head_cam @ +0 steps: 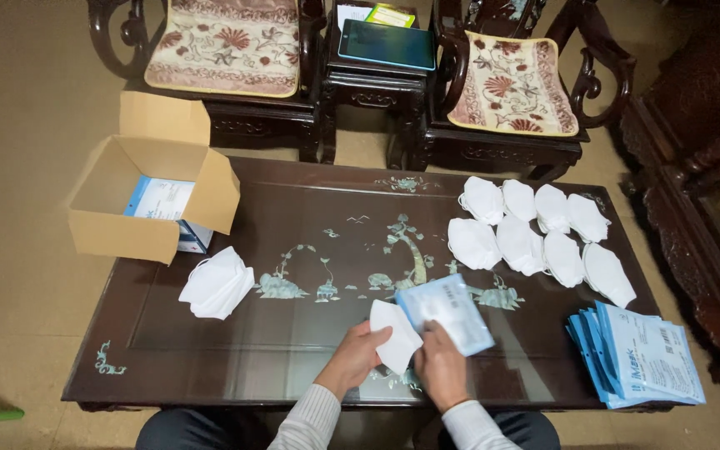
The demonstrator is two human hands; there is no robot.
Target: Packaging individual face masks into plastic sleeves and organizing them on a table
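A folded white face mask (pixel 396 335) is pinched in the left hand (pixel 353 357), while a blue-and-white flat pouch (pixel 446 313) is gripped at its near edge by the right hand (pixel 440 363). The two are held touching over the near edge of the dark inlaid table (pixel 210 333). The mask lies at about ten o'clock from the right hand, just beside the pouch's left edge; the pouch's long axis is run from seven towards one o'clock, away from the body. The left hand is nearer to the mask, the right to the pouch.

At three o'clock a fanned stack of matching blue pouches (pixel 637 355) is seen, with white printed faces. At one o'clock eight loose white masks (pixel 535 233) are laid in two rows. At nine o'clock a small pile of masks (pixel 217 282) rests, and at ten o'clock an open cardboard box (pixel 147 200) is set, with a blue-and-white carton (pixel 164 204) inside.
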